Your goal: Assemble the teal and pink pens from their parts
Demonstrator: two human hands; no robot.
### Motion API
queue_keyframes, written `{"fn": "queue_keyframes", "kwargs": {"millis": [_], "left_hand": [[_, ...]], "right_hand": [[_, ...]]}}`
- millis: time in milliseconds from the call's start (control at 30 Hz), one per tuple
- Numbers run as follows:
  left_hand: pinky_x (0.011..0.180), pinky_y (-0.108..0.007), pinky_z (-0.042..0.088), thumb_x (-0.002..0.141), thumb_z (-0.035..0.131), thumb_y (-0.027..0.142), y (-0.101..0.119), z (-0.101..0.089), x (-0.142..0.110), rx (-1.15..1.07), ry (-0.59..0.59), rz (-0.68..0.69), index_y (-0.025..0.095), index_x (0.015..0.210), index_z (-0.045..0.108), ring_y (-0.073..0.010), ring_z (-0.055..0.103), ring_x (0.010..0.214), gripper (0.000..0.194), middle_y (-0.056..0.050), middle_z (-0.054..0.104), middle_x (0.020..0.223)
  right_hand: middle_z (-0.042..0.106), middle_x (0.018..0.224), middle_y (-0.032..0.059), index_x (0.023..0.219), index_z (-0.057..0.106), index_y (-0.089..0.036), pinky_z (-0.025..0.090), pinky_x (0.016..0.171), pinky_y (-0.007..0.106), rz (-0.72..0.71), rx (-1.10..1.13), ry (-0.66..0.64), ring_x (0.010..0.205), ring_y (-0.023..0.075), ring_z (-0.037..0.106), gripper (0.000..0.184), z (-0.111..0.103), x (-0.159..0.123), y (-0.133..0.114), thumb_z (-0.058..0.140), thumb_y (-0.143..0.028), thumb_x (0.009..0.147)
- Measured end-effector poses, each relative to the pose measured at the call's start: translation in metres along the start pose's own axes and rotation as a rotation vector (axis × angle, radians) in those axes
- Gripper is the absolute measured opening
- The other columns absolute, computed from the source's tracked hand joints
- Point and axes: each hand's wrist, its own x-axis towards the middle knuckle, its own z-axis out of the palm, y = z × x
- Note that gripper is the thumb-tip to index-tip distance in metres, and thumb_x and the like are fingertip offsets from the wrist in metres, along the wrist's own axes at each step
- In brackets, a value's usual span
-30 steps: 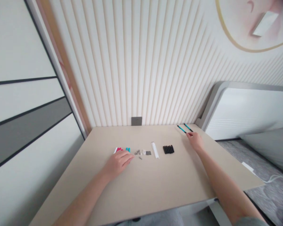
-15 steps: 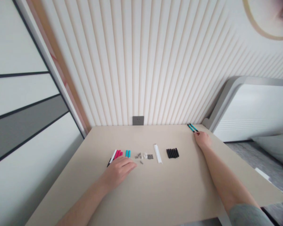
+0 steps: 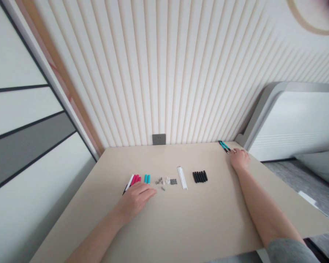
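Bedroom in a home, I'd log: headboard (image 3: 304, 118) and pillow (image 3: 320, 166) beyond the right hand (image 3: 239, 159), socket (image 3: 159, 139) past the left hand (image 3: 135, 199).

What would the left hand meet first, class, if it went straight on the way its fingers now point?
Probably the small loose grey piece just beyond the left hand, though depth is unclear and the hand might pass above it.

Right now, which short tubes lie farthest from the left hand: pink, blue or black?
The black tubes, right of the white sticks; the pink tubes and blue tubes lie beside the left hand.
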Motion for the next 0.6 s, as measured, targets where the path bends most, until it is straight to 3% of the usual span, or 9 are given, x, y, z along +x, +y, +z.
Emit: {"fn": "queue_keyframes", "kwargs": {"millis": [267,600], "left_hand": [[0.078,-0.028,0.049,0.097,0.047,0.020,-0.0029,-0.0004,-0.0022,0.009,0.010,-0.043,0.019,0.099,0.066,-0.0155,0.062,0.082,0.019,-0.004,0.069,0.089],[0.081,-0.029,0.049,0.097,0.046,0.021,-0.0031,-0.0001,-0.0030,0.002,-0.047,-0.079,0.020,0.100,0.066,-0.0158,0.063,0.085,0.020,-0.003,0.069,0.092]], "right_hand": [[0.065,0.115,0.0171,0.116,0.069,-0.022,0.041,0.091,0.052,0.071,0.041,-0.090,0.109,0.0356,0.057,0.038,0.0048,0.0076,0.0091,0.049,-0.034,0.086],[0.067,0.112,0.0154,0.113,0.071,-0.026,0.037,0.093,0.055,0.051,0.088,-0.137,0.109,0.0360,0.056,0.036,0.0043,0.0064,0.0099,0.051,-0.036,0.085]]}}
